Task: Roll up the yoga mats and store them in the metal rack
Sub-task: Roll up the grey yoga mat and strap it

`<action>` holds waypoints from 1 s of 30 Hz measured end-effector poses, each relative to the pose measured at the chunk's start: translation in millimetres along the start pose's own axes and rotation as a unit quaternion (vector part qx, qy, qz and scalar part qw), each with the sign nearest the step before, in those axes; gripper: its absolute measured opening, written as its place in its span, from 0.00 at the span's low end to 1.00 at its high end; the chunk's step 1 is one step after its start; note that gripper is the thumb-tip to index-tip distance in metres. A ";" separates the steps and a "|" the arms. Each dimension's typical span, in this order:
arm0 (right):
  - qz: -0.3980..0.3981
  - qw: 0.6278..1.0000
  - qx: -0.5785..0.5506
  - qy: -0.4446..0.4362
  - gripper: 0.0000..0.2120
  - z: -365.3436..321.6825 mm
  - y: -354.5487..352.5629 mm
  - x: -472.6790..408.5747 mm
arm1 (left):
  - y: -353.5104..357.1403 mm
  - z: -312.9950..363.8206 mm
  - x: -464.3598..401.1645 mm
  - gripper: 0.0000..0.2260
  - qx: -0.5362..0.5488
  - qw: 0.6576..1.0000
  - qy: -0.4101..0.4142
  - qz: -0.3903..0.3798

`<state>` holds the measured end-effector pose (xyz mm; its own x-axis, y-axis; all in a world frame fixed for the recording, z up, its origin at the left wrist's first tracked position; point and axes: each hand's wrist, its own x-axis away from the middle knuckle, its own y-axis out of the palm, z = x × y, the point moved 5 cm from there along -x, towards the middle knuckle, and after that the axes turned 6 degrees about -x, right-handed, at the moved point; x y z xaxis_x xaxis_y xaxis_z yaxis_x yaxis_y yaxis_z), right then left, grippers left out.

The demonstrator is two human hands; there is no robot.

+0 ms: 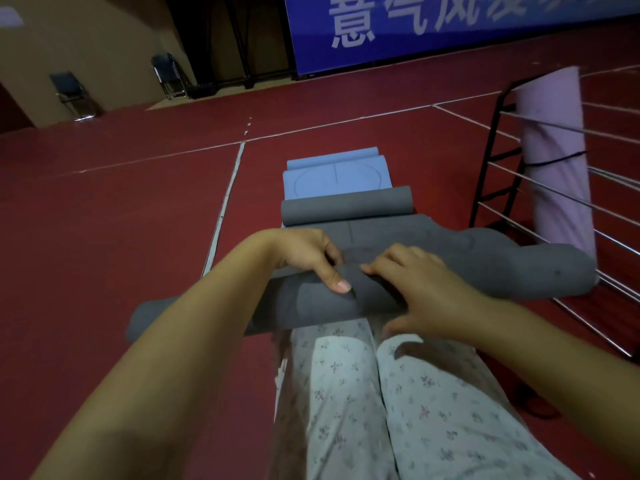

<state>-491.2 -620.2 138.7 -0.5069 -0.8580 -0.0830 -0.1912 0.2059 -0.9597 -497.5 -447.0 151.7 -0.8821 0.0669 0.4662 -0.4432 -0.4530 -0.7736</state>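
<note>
Grey yoga mat (433,268) lies on the red floor (104,220) in front of the person's knees, partly rolled from its near end. The roll's long axis runs across the view, from its lower left end near the left forearm to its right end, which reaches up against the metal rack (554,202). The still-flat part of the mat stretches away from the person, its long axis pointing straight ahead, and its far end is curled into a second, smaller roll that also lies crosswise.

The left hand (304,254) rests on top of the near roll, fingers (332,252) curled over its far side and thumb pressed against the near face, gripping the mat. The right hand (415,289) lies just beside it on the roll, fingers spread and bent, pressing down on the mat's surface; whether they hook round the roll cannot be told.

Beyond the grey mat a light blue yoga mat (336,178) lies on the floor in line with it, its far end curled too. A pink rolled mat (557,168) stands upright in the rack at the right, bound by a dark strap. Two folding chairs (74,95) stand by the far wall, and a blue banner (450,26) with white characters hangs at the top. The person's legs wear pale flowered trousers (398,410).
</note>
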 end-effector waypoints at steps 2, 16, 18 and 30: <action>0.044 0.999 0.000 0.005 0.42 3.2 13.3 -0.6 | -1.4 -3.8 -3.5 0.17 0.011 1.000 -0.012 -0.010; -0.052 0.996 -0.067 -0.009 0.34 18.3 -6.8 -46.2 | 4.7 20.6 47.7 0.25 -0.258 0.914 0.086 0.302; -0.065 0.994 -0.086 -0.009 0.34 21.5 -9.5 -50.5 | 14.6 26.4 53.9 0.27 -0.285 0.895 0.096 0.328; -0.213 0.950 -0.217 0.070 0.27 47.0 -9.3 -85.1 | 15.3 14.0 22.8 0.29 -0.242 0.926 0.044 0.287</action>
<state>-406.8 -571.2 142.1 -0.4078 -0.8419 0.3534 -0.7174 0.0559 -0.6944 -522.2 -464.9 156.5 -0.9947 0.0201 -0.1010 0.1013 0.0138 -0.9948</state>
